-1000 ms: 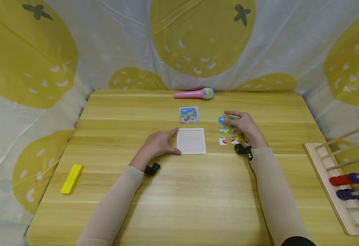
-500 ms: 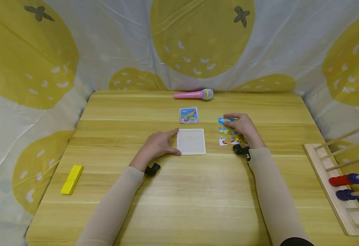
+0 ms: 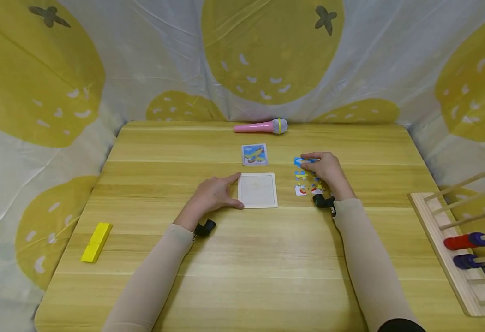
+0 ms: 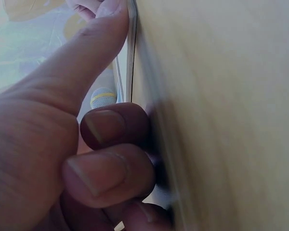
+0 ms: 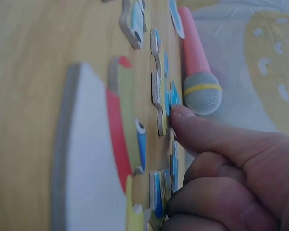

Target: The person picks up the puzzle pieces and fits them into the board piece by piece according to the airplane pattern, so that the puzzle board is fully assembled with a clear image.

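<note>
A person's left hand [image 3: 212, 193], thumb and forefinger spread wide, braces the near-side corners of a pale square tray [image 3: 257, 190] on a wooden table [image 3: 267, 267], while the right hand [image 3: 327, 168] sets thumb and forefinger at the blue top row of puzzle pieces [image 3: 302, 176] just right of it; whether they pinch one cannot be told. Beyond the tray lie an airplane picture card [image 3: 255, 154] and a pink microphone [image 3: 254, 127], with a yellow block [image 3: 97, 242] far left and a beaded wooden rack [image 3: 458, 281] far right.

Flat white tray [image 3: 257, 191], colourful puzzle pieces [image 3: 301, 175] beside
</note>
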Demonstrator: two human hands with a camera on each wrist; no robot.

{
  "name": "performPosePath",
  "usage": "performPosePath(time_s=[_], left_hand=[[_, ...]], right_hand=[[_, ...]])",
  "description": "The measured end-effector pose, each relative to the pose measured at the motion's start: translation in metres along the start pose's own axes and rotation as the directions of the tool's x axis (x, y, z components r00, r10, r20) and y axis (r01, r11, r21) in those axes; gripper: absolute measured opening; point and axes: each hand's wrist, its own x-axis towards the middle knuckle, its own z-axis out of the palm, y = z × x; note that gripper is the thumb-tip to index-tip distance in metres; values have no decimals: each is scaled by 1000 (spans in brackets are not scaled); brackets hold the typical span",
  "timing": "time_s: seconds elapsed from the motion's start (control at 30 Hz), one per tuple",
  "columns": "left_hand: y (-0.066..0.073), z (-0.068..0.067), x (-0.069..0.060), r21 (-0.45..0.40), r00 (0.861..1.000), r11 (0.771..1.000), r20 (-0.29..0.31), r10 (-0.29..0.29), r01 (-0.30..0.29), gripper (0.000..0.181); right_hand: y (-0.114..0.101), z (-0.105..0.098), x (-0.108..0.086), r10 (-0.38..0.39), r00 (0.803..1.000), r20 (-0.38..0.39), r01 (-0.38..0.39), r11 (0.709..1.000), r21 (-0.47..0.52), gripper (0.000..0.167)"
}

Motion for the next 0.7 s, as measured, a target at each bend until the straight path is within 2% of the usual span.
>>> performPosePath(time_s=[0.2,0.33,0.43,0.57,0.63,0.7], left_hand=[[0,-1,0,1,1000,1000,-1,-7,7,109],[0,-1,0,1,1000,1000,-2,-4,4,109],[0,-1,0,1,1000,1000,-3,-4,4,109],[0,0,0,2,1000,1000,0,-5,5,109],[0,0,0,3,1000,1000,2,-5,5,109],[0,0,0,3,1000,1000,3,-7,7,109]], right_hand=[[-1,-1,-1,-21,1000,-6,21,1000,-20,45],[-1,2,-1,-91,995,-44,86,991,-100,41],[-1,4,0,-181,982,-57,164,962,-218,38],[-1,6,3,-286,957,-41,252,895,-369,38],[0,6,4,-305,952,-32,270,881,-388,39],[1,6,4,-309,951,-31,277,888,-367,39]])
